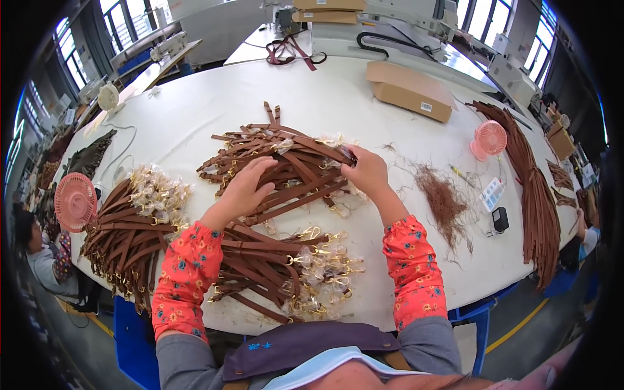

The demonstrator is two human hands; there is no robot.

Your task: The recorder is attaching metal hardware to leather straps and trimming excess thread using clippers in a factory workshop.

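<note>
Smooth brown straps (296, 203), shiny gold metal clips (290, 260), crinkly clear plastic wraps (325, 261), smooth white table (195, 104), dull cardboard box (413, 99), pink plastic fan (76, 201), flowery cloth sleeves (413, 273)

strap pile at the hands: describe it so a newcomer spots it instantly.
On the white table, look past the red floral sleeves. There, the left hand and right hand are at the brown strap pile. It sits farther out than the two similar piles, and two strap ends stick out at its far edge.

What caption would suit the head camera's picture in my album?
Left hand and right hand at a pile of brown straps on a white table.
</note>
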